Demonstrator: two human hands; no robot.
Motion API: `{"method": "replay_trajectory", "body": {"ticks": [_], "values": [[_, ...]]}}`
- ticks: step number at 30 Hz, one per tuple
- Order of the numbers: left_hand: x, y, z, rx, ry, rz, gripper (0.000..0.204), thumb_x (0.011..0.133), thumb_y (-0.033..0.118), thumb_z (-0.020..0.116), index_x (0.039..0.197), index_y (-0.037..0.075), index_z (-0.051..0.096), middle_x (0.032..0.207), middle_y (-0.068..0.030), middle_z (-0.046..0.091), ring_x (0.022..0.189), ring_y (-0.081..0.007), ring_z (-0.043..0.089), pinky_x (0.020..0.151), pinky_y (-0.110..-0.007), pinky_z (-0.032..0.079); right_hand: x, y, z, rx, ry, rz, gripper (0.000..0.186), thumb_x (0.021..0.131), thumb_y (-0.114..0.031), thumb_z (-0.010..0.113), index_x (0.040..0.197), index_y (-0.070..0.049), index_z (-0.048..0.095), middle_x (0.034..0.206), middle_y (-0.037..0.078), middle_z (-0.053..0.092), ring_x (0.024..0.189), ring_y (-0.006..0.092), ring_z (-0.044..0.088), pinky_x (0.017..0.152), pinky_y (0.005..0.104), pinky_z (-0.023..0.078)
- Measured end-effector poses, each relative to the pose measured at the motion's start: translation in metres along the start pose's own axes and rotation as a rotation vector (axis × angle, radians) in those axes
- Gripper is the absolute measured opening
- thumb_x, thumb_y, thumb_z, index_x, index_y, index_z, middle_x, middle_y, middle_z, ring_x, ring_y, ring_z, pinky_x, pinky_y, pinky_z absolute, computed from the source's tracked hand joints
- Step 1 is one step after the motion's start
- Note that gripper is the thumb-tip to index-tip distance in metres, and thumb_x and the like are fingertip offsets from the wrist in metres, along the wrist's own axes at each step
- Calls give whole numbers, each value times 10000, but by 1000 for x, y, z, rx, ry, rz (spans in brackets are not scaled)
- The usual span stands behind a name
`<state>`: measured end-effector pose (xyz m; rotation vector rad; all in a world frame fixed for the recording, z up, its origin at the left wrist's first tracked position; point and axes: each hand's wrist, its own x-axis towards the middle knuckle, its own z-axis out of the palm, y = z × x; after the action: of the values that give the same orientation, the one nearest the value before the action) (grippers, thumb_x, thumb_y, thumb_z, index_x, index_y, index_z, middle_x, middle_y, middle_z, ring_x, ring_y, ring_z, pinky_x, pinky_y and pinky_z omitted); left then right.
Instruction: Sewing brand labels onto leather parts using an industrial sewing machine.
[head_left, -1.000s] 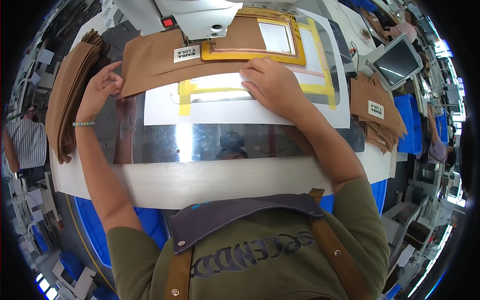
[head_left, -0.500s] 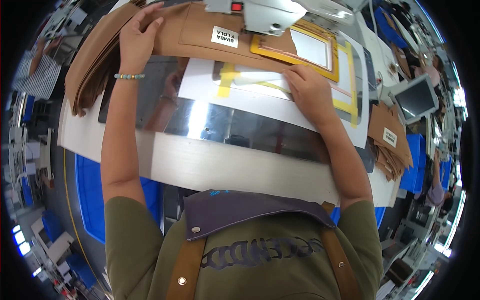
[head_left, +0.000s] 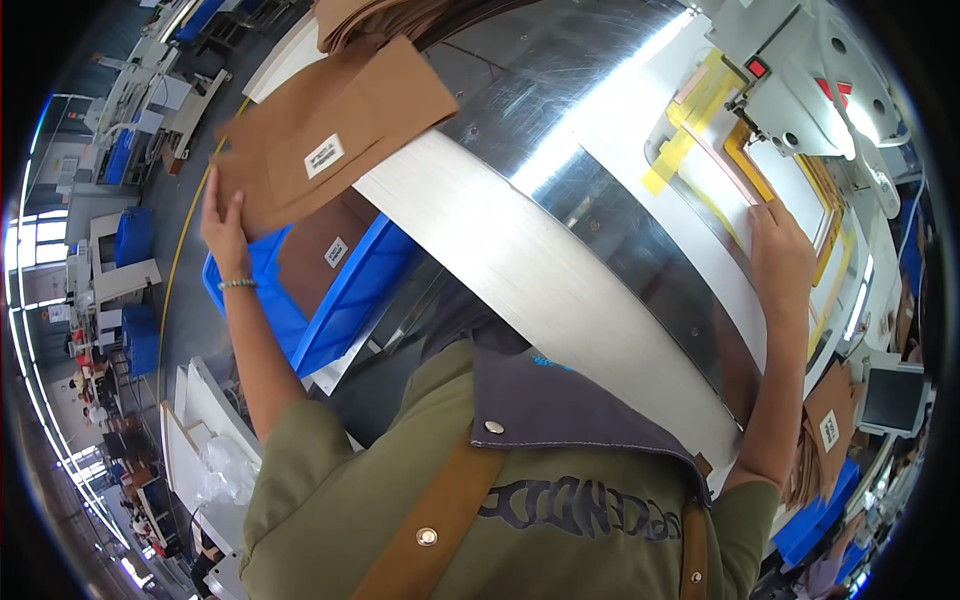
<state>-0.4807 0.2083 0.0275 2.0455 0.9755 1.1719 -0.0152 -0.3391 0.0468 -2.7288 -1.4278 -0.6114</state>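
Observation:
My left hand [head_left: 226,225] grips the near left edge of a brown flat panel [head_left: 275,155] with a small white label. Its fingers are partly behind the panel, which is tilted above a blue bin [head_left: 345,295]. Inside that bin lies another brown labelled panel [head_left: 325,245]. Over on the right, my right hand [head_left: 783,245] has its fingers curled together at the near edge of a yellow rectangular frame [head_left: 826,195]. What those fingertips hold is hidden. The frame lies on a white template sheet [head_left: 640,175] with yellow tape, beside the sewing machine head [head_left: 800,85].
A shiny metal plate [head_left: 545,130] and a pale worktop edge [head_left: 520,270] stretch before me. Stacked brown panels [head_left: 390,15] rest at the far edge; more brown labelled pieces [head_left: 828,430] are at right, near a monitor [head_left: 893,398]. A walkway with a yellow line runs at left.
My view has turned left. My left hand has carried the labelled brown panel from the machine's frame leftward over the blue bin. My right hand stays by the yellow frame.

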Motion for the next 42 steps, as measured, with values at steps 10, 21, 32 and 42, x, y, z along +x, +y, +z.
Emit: {"method": "replay_trajectory", "body": {"ticks": [10,21,32,42], "values": [[-139,-219,-78,502,-255,-455,739,902,26,751,1598,20,504,1498,-198,638,1314,-267,662,1098,-371,531,-5,0,-3,185,24,47,116,1005,-110,696,1049,-8,731,1036,111,702,930,318,719,831,421,580],[-140,-301,-71,966,-1125,88,382,1022,128,634,1398,61,652,1379,-171,696,1160,-266,701,889,-420,596,-11,10,4,436,-45,153,174,1010,-85,669,1148,17,689,1088,163,649,991,366,671,870,428,536],[-146,-248,-52,-492,-263,-1118,605,990,-57,580,1569,114,554,1512,-132,621,1282,-292,669,1036,-423,589,-8,9,-5,354,-30,186,177,981,-111,692,1122,-4,696,1069,158,660,995,372,673,858,442,541],[-41,-213,-71,946,324,-492,555,948,337,776,1302,-85,707,1327,-280,714,1283,-413,662,1074,-525,541,-7,20,15,504,128,84,136,909,-97,754,991,-11,687,1005,150,649,956,351,680,818,458,565]]}}
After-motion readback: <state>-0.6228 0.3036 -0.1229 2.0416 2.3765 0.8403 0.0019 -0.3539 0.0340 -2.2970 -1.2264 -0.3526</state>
